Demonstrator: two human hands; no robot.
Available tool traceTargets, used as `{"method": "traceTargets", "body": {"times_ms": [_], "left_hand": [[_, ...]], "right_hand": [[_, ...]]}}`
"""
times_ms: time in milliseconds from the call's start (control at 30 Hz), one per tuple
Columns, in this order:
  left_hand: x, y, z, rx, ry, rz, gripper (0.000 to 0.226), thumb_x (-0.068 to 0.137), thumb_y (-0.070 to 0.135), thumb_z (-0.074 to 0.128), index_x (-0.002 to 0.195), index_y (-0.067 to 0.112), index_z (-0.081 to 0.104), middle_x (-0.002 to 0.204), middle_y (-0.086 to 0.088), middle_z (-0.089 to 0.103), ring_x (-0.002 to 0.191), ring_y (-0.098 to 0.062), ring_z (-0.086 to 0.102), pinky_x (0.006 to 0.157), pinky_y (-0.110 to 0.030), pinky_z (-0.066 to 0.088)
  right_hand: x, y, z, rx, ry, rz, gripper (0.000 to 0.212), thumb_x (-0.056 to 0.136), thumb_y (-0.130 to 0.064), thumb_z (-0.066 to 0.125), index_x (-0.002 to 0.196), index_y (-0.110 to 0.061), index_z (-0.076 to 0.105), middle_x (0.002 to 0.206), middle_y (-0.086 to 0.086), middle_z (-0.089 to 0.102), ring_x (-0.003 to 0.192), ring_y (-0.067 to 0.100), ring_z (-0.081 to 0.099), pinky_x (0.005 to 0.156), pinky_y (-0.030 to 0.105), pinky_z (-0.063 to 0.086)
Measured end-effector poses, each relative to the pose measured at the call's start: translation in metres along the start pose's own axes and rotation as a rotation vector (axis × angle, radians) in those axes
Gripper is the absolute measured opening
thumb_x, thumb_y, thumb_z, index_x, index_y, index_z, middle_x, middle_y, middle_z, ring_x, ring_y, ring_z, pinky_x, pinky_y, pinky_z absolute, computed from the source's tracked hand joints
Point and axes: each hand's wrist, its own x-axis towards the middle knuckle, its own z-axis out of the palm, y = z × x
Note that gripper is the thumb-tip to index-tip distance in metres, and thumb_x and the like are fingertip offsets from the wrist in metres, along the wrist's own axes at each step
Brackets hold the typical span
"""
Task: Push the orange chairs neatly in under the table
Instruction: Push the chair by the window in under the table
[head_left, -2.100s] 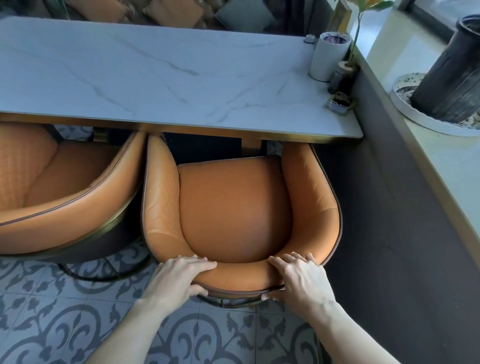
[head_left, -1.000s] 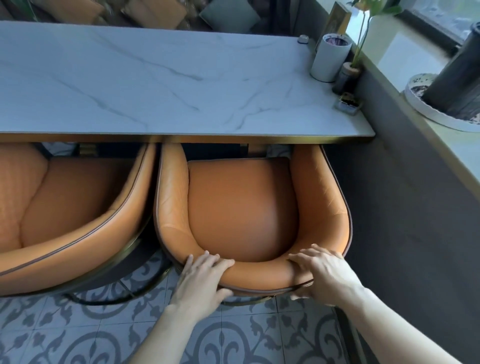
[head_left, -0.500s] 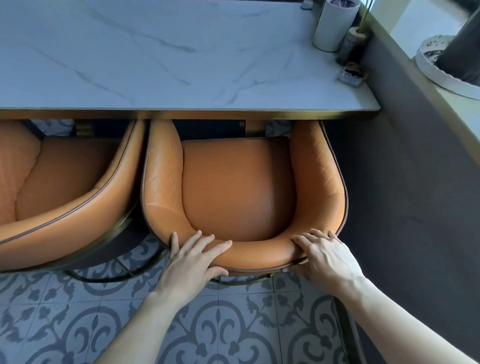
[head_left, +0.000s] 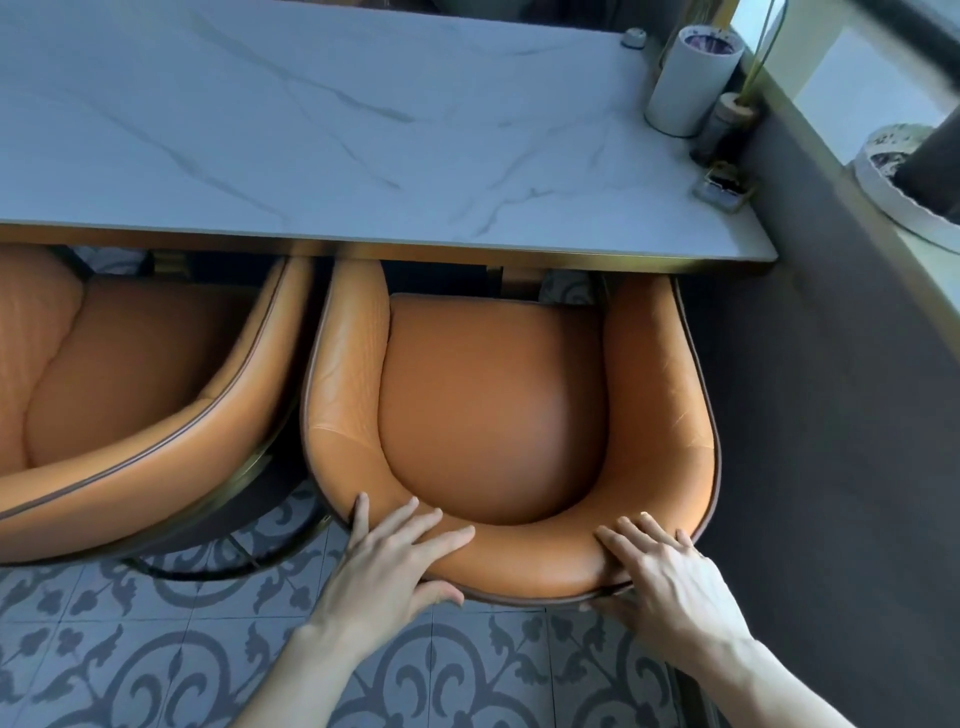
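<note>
While your left hand (head_left: 395, 564) and right hand (head_left: 670, 577) press flat on the back of the right chair (head_left: 493, 415), its arms reach under the table (head_left: 363, 130). Left chair (head_left: 130, 389) alongside, angled.

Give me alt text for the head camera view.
The left hand and right hand press on the back of an orange chair partly tucked under a white marble table. A second orange chair sits angled beside it.
</note>
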Motion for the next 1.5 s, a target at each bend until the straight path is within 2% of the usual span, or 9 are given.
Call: {"method": "traceTargets", "body": {"times_ms": [167,300,400,600,867,1000,1167,1300,1500], "left_hand": [[0.024,0.003,-0.007,-0.036,0.021,-0.045,0.071,0.076,0.075,0.048,0.143,0.054,0.036,0.154,0.008,0.041,0.148,-0.015,0.021,0.119,-0.059,-0.006],[0.036,0.010,-0.009,-0.033,0.020,-0.076,0.073,0.074,0.076,0.053,0.142,0.054,0.037,0.154,0.010,0.041,0.148,-0.012,0.020,0.119,-0.058,-0.006],[0.034,0.013,-0.010,-0.036,0.028,-0.097,0.075,0.072,0.078,0.053,0.142,0.052,0.040,0.153,0.010,0.042,0.147,-0.012,0.022,0.120,-0.058,-0.003],[0.033,0.034,0.005,-0.022,0.079,-0.090,0.072,0.075,0.078,0.050,0.141,0.050,0.043,0.151,0.008,0.046,0.146,-0.014,0.027,0.119,-0.059,-0.002],[0.036,0.044,0.008,-0.025,0.050,-0.130,0.068,0.077,0.074,0.056,0.139,0.050,0.043,0.150,0.010,0.046,0.145,-0.014,0.028,0.118,-0.062,0.004],[0.033,0.051,0.004,0.011,0.027,-0.143,0.062,0.083,0.070,0.055,0.139,0.050,0.039,0.145,0.013,0.045,0.142,-0.012,0.029,0.119,-0.062,0.008],[0.025,0.073,0.001,0.033,-0.028,-0.228,0.064,0.093,0.059,0.053,0.148,0.043,0.028,0.160,0.003,0.030,0.149,-0.020,0.015,0.120,-0.057,0.012],[0.012,0.101,0.000,0.033,-0.094,-0.287,0.079,0.093,0.062,0.050,0.156,0.031,0.013,0.165,-0.006,0.011,0.151,-0.025,0.002,0.122,-0.050,0.007],[-0.020,0.137,-0.038,0.005,-0.091,-0.292,0.074,0.088,0.071,0.046,0.150,0.035,0.028,0.152,0.006,0.040,0.139,-0.019,0.034,0.116,-0.044,0.027]], "right_hand": [[0.021,0.014,-0.011,0.050,-0.022,0.022,0.084,0.091,-0.071,0.057,0.161,-0.034,0.026,0.160,-0.007,0.036,0.157,0.023,0.021,0.120,0.044,0.034],[0.032,0.028,-0.017,0.029,-0.034,0.016,0.097,0.081,-0.088,0.047,0.160,-0.033,0.031,0.161,-0.003,0.041,0.156,0.024,0.027,0.117,0.046,0.040],[0.032,0.031,-0.019,0.066,-0.036,0.015,0.114,0.062,-0.098,0.030,0.158,-0.037,0.034,0.162,-0.005,0.042,0.156,0.022,0.027,0.115,0.044,0.044],[0.023,0.045,-0.018,0.129,-0.032,0.053,0.102,0.069,-0.086,0.058,0.158,-0.043,0.033,0.169,-0.008,0.031,0.160,0.018,0.015,0.120,0.045,0.036],[0.017,0.054,-0.009,0.137,0.017,0.018,0.085,0.088,-0.065,0.066,0.159,-0.031,0.035,0.164,-0.002,0.039,0.159,0.027,0.018,0.124,0.054,0.025],[0.018,0.047,-0.009,0.075,-0.004,0.032,0.081,0.091,-0.056,0.069,0.158,-0.028,0.033,0.161,0.000,0.039,0.157,0.030,0.019,0.121,0.057,0.029],[0.003,0.029,-0.008,0.117,0.009,0.083,0.080,0.097,-0.051,0.064,0.159,-0.018,0.027,0.161,0.008,0.032,0.155,0.034,0.016,0.120,0.052,0.034],[-0.021,0.030,-0.021,0.193,0.005,0.079,0.067,0.097,-0.051,0.062,0.154,-0.025,0.036,0.154,0.004,0.041,0.150,0.028,0.030,0.115,0.048,0.042],[-0.061,0.033,-0.062,0.198,-0.037,0.094,0.073,0.095,-0.057,0.062,0.155,-0.027,0.034,0.141,0.004,0.051,0.135,0.029,0.050,0.104,0.046,0.050]]}}
